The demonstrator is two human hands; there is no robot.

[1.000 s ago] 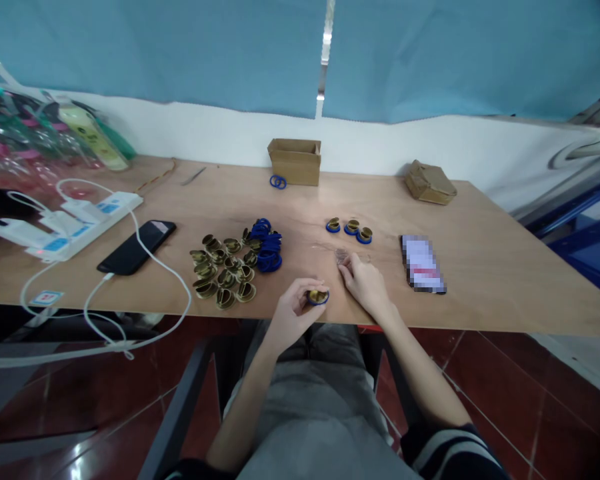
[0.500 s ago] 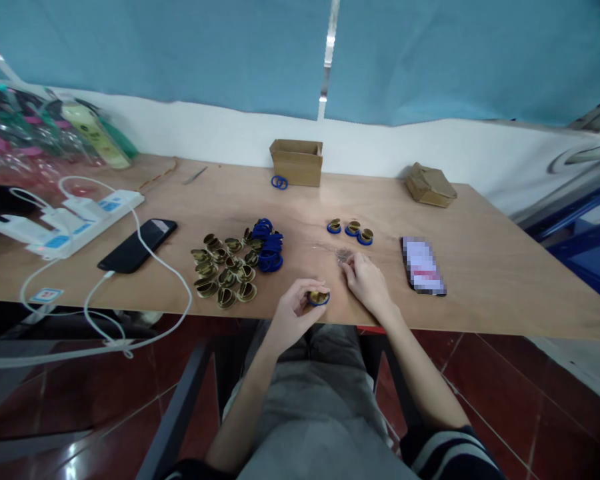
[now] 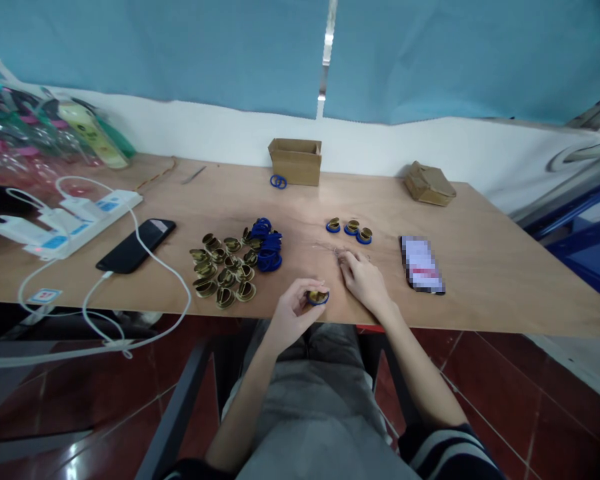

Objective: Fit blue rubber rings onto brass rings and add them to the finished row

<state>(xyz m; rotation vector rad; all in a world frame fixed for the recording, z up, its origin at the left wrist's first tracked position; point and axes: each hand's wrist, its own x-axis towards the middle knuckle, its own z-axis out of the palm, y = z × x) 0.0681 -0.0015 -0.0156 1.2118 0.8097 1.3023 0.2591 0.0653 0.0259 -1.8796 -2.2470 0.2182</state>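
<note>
My left hand (image 3: pixel 294 312) holds a small brass cap with a blue ring (image 3: pixel 318 297) on it at the near edge of the wooden table (image 3: pixel 490 267). My right hand (image 3: pixel 364 281) rests on the table just right of it, its fingertips on a small pile of thin wire bits (image 3: pixel 336 251). Several loose brass caps (image 3: pixel 223 270) lie to the left, next to a heap of blue rings (image 3: pixel 267 243). Three brass caps fitted with blue rings (image 3: pixel 350 230) sit beyond my right hand.
A black phone (image 3: pixel 136 245) on a white cable and a power strip (image 3: pixel 75 220) lie at the left. A second phone (image 3: pixel 422 264) lies right of my hands. An open cardboard box (image 3: pixel 295 160), two blue rings (image 3: pixel 278 181) and a folded brown packet (image 3: pixel 429 184) stand at the back.
My right hand's fingertips have shifted slightly over the wire bits. The left hand still holds the ringed cap in the same place.
</note>
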